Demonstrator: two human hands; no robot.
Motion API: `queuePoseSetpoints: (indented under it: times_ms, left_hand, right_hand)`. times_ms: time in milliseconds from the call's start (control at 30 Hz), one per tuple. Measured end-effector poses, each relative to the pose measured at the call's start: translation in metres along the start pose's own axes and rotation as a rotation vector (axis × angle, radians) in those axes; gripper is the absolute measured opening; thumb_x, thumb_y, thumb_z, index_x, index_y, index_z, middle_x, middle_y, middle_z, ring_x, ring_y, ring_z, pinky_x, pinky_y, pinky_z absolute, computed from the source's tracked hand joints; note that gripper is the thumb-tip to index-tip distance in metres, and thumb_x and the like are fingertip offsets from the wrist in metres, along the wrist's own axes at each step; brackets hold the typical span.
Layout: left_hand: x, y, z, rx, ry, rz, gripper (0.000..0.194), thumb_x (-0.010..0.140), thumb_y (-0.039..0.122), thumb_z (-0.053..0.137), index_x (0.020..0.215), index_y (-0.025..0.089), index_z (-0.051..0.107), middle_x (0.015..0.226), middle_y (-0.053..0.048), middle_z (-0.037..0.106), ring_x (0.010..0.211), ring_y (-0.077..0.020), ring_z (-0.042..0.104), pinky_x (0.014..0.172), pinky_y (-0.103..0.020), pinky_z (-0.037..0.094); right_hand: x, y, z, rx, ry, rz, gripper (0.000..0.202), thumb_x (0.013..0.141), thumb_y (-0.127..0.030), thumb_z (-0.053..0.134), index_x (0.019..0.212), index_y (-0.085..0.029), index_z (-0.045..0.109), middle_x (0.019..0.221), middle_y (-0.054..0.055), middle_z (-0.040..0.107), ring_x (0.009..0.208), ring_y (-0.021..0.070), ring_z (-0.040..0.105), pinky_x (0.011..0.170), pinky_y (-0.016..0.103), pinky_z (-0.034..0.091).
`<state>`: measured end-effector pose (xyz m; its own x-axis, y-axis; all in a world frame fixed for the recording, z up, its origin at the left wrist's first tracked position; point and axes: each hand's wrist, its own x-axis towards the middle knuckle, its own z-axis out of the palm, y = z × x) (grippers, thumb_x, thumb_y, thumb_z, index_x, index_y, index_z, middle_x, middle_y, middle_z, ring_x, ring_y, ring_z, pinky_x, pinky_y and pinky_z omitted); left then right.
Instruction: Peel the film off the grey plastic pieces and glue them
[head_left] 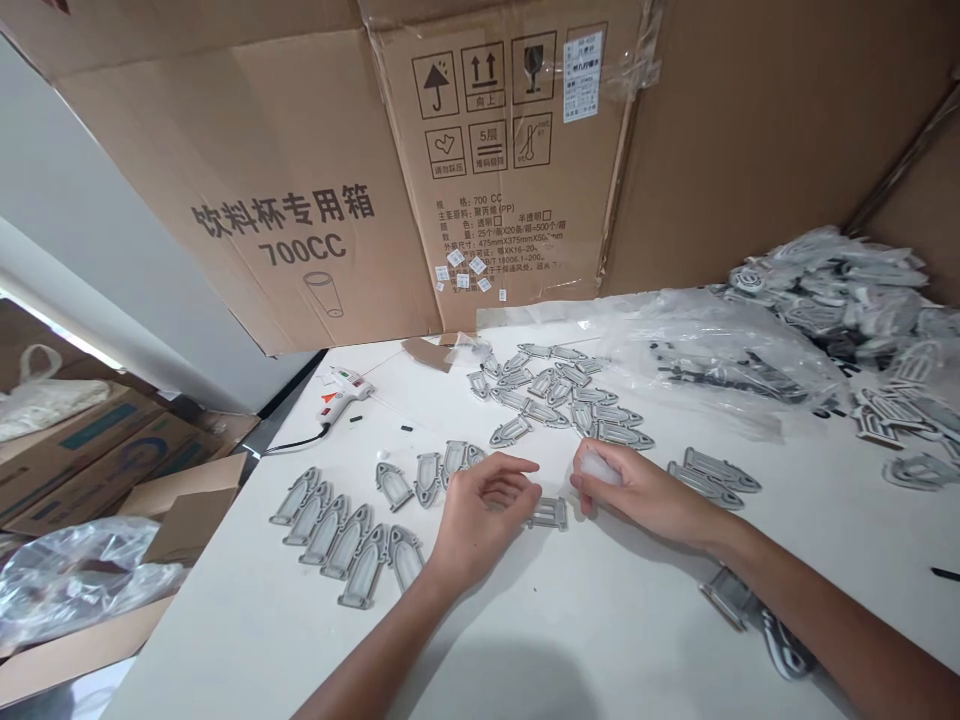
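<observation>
My left hand (486, 512) hovers over the table with its fingers loosely curled and apart. Its thumb is right by a grey plastic frame-like piece (551, 513), partly hidden behind the hand; whether they touch is unclear. My right hand (619, 490) is closed around a translucent whitish lump (600, 467), whose exact kind I cannot make out. To the left, several grey pointed pieces (363, 570) lie in a slanted row. More of them (551, 385) are scattered beyond my hands. Two others (716, 475) lie beside my right wrist.
A white glue gun (343, 393) with a black cord lies at the table's back left. Large cardboard boxes (300, 130) wall off the back. A clear plastic bag (727, 350) and a heap of wrapped pieces (840, 285) fill the back right. Dark-trimmed parts (784, 645) sit under my right forearm.
</observation>
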<state>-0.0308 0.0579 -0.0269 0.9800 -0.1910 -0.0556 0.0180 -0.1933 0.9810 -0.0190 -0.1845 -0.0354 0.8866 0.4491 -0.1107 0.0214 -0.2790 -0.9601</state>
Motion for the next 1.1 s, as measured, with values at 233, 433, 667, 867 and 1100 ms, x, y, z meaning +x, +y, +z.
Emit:
queuePoseSetpoints:
  times_ms: [233,433,667,867,1100]
  left_hand:
    - [0.0,0.0,0.004,0.175,0.065,-0.015,0.022,0.077,0.032,0.079,0.069,0.019,0.062,0.06,0.004,0.056,0.058,-0.0104,0.043,0.057,-0.025,0.034]
    - [0.0,-0.006,0.006,0.331,0.091,0.012,0.024,0.075,0.03,0.078,0.062,0.02,0.06,0.062,0.004,0.054,0.063,-0.0121,0.041,0.063,-0.027,0.033]
    - [-0.001,-0.011,0.009,0.402,0.05,0.042,0.004,0.081,0.029,0.073,0.081,0.025,0.071,0.07,0.006,0.074,0.063,-0.014,0.051,0.086,-0.036,0.04]
    - [0.0,-0.011,0.01,0.433,0.046,0.046,0.005,0.083,0.029,0.072,0.081,0.027,0.076,0.069,0.006,0.073,0.064,-0.0149,0.054,0.093,-0.039,0.041]
    - [-0.001,-0.008,0.008,0.43,0.021,0.008,0.009,0.085,0.03,0.073,0.081,0.03,0.08,0.079,0.003,0.076,0.075,-0.0178,0.057,0.079,-0.033,0.044]
  right_hand:
    - [-0.003,-0.001,-0.003,-0.078,-0.015,0.004,0.023,0.11,-0.038,0.058,0.092,-0.025,0.063,0.099,-0.002,0.074,0.096,0.0247,0.064,0.086,0.033,0.042]
    - [-0.003,0.0,0.003,-0.036,0.003,0.038,0.019,0.107,-0.036,0.058,0.091,-0.025,0.061,0.097,-0.003,0.075,0.093,0.0251,0.065,0.078,0.031,0.042]
    - [-0.002,-0.003,0.005,-0.009,0.023,0.045,0.018,0.105,-0.034,0.059,0.09,-0.025,0.06,0.095,-0.002,0.076,0.092,0.025,0.064,0.081,0.032,0.042]
    - [-0.002,-0.003,0.007,-0.011,0.03,0.041,0.016,0.104,-0.033,0.058,0.09,-0.025,0.062,0.097,-0.003,0.075,0.096,0.0257,0.066,0.085,0.033,0.043]
    - [-0.001,-0.004,0.008,-0.022,0.045,0.05,0.016,0.102,-0.033,0.059,0.089,-0.025,0.063,0.096,-0.003,0.075,0.093,0.0249,0.066,0.083,0.033,0.043]
